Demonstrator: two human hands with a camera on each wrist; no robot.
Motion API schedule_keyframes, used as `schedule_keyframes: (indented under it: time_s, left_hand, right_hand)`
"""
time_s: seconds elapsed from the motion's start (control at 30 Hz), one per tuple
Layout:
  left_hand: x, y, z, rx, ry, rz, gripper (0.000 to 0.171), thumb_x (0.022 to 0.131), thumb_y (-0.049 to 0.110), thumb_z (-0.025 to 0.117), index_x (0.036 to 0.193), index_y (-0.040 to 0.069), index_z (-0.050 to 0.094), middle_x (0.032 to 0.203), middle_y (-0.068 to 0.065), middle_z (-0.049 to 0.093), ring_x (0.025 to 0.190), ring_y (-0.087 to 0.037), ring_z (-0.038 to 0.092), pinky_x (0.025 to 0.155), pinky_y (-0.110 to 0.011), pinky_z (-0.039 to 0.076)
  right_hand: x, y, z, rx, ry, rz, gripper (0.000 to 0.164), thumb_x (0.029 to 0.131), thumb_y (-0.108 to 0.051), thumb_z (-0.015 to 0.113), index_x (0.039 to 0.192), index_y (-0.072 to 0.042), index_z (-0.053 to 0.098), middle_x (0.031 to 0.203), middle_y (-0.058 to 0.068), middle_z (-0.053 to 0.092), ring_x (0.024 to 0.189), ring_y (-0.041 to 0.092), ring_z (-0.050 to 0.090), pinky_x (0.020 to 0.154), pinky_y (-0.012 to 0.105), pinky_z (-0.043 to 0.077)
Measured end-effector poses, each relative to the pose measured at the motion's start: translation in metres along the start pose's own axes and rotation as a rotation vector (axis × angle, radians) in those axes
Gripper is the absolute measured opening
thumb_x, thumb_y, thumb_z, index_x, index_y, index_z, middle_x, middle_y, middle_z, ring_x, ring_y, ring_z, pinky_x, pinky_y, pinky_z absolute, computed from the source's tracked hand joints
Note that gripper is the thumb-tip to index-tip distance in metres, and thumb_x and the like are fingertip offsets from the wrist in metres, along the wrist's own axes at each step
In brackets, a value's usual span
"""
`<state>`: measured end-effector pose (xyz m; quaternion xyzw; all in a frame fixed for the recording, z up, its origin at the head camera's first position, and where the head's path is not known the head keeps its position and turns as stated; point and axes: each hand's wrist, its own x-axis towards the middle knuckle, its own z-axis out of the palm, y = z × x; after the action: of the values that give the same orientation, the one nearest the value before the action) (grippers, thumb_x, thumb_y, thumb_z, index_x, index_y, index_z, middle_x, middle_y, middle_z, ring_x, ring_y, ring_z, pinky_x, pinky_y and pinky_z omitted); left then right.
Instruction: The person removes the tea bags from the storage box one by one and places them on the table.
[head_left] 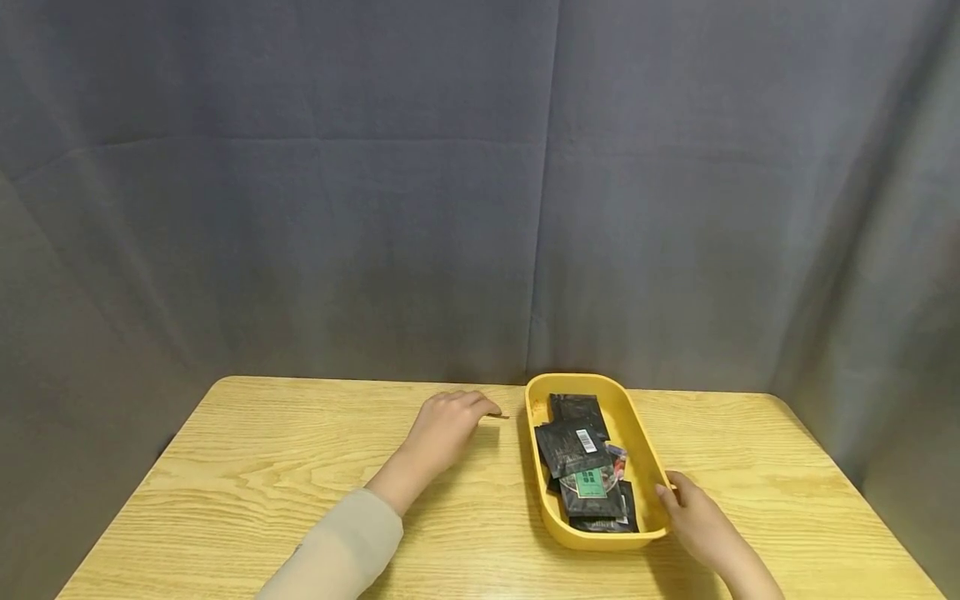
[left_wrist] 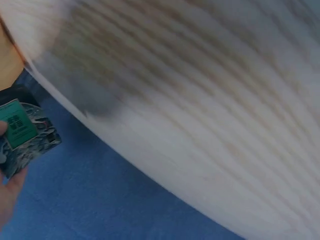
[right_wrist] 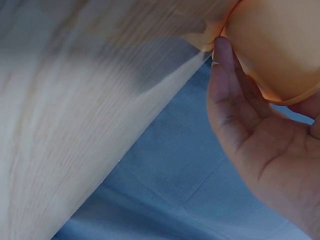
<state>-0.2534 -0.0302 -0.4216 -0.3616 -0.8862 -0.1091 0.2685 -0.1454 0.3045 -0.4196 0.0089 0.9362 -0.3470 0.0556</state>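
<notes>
My left hand [head_left: 450, 425] pinches a flat dark sachet with a green label [left_wrist: 22, 130], raised over the table to the left of a yellow plastic tray [head_left: 645, 446]. In the head view only the sachet's thin edge shows beyond my fingertips. Its label and the thumb on its face appear at the left of the left wrist view. My right hand [head_left: 701, 521] grips the tray's near right rim, thumb on top and the other fingers against the outer wall. Several black sachets [head_left: 573, 450] lie overlapping inside the tray, one with a green label and one with a white barcode.
The tray stands on a light wood-grain table [head_left: 262, 475] with rounded far corners. A grey curtain [head_left: 420, 217] hangs behind the table and along both sides.
</notes>
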Motion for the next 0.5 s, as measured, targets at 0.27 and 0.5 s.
schedule_keyframes:
  time_s: [0.27, 0.5]
  left_hand:
    - [0.0, -0.003, 0.011, -0.015, -0.176, -0.111, 0.033, 0.089, -0.003, 0.065, 0.109, 0.021, 0.075, 0.108, 0.004, 0.072, 0.095, -0.018, 0.07, 0.072, -0.036, 0.057]
    - [-0.002, -0.004, 0.02, 0.03, -0.43, -0.121, 0.036, 0.092, -0.002, 0.064, 0.117, 0.024, 0.073, 0.121, 0.002, 0.069, 0.101, -0.019, 0.068, 0.072, -0.034, 0.057]
  right_hand:
    - [0.0, -0.001, 0.0, 0.023, 0.004, 0.015, 0.039, 0.105, -0.008, 0.041, 0.13, 0.022, 0.042, 0.112, 0.031, 0.062, 0.102, 0.042, 0.063, 0.082, 0.05, 0.054]
    - [0.0, -0.001, 0.0, 0.03, 0.024, 0.007, 0.037, 0.104, -0.007, 0.042, 0.129, 0.021, 0.044, 0.108, 0.027, 0.065, 0.1, 0.038, 0.064, 0.081, 0.049, 0.054]
